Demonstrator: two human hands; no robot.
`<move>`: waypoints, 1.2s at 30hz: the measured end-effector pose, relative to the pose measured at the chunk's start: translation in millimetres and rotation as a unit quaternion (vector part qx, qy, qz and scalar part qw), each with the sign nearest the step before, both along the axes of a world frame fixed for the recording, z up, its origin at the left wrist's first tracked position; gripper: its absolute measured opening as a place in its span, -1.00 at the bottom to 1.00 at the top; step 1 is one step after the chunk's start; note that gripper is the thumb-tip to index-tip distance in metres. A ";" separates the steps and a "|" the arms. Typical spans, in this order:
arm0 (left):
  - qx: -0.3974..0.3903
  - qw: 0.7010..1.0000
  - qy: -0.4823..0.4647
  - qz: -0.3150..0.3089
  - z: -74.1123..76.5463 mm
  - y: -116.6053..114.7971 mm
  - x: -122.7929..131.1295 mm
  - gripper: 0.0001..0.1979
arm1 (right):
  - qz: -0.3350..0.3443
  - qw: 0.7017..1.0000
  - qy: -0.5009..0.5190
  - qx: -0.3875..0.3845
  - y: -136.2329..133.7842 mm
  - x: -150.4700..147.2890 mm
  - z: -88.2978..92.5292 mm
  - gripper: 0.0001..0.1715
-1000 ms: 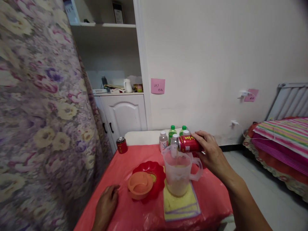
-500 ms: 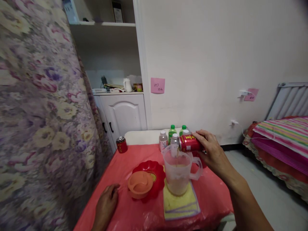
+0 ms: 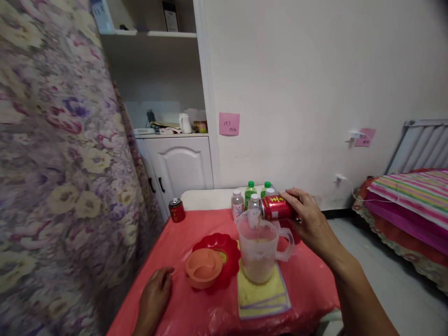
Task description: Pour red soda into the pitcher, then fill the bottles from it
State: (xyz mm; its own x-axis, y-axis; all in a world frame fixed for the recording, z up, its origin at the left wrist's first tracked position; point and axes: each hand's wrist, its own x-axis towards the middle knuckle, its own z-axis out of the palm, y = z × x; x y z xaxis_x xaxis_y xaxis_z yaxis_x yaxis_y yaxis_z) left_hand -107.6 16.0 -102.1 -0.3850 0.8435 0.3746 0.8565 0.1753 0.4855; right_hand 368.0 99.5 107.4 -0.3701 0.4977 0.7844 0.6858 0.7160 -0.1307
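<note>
My right hand (image 3: 310,221) is wrapped round a red drink can (image 3: 276,207), tipped on its side over a clear plastic measuring jug (image 3: 258,261). A thin brownish stream falls from the can's mouth into the jug, where some liquid stands. The jug rests on a folded yellow cloth (image 3: 264,301), its handle towards the right. My left hand (image 3: 156,296) lies on the table at the near left, holding nothing, its fingers loosely bent. Close to it is an orange bowl (image 3: 204,270) with an inner divider, partly over a red scalloped plate (image 3: 229,268).
Several bottles stand behind the jug, among them a green-capped bottle (image 3: 250,190) and a white-capped bottle (image 3: 237,203). A dark red can (image 3: 177,210) sits at the table's far left corner. The red tablecloth (image 3: 206,315) covers the table. A floral curtain (image 3: 63,163) hangs on the left.
Liquid keeps running from the tilted can into the jug, and the stream looks slightly darker. Both hands stay where they were.
</note>
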 end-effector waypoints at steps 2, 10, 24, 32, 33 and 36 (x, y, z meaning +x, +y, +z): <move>0.001 1.000 0.000 0.001 0.2 -0.1 0.3 -0.61 | 0.000 1.000 0.000 0.000 0.6 0.4 -0.2 -0.23; -0.001 1.000 0.000 0.002 2.7 -1.2 1.4 -0.62 | -0.006 1.000 -0.007 0.005 3.0 1.6 -1.9 -0.21; 0.005 1.000 -0.004 -0.002 0.6 -0.7 1.1 -0.64 | -0.012 1.000 -0.009 0.003 3.7 3.0 -2.3 -0.22; 0.005 1.000 -0.003 -0.005 0.7 -1.0 0.0 -0.64 | -0.006 1.000 -0.010 0.006 3.7 3.2 -1.6 -0.23; 0.004 1.000 -0.003 -0.005 0.9 -1.1 0.0 -0.64 | -0.008 1.000 -0.010 0.004 3.3 3.0 -1.5 -0.24; 0.003 1.000 -0.004 -0.004 1.6 -0.8 0.6 -0.64 | -0.010 1.000 -0.011 0.002 2.2 2.2 -1.5 -0.25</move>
State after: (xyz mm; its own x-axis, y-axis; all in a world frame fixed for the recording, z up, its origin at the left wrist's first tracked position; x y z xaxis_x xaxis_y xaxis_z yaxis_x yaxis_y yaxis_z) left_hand -107.0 15.2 -100.5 -0.3818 0.8442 0.3762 0.8535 0.1659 0.4939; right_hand 370.3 101.7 105.9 -0.3782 0.5014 0.7782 0.7020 0.7033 -0.1119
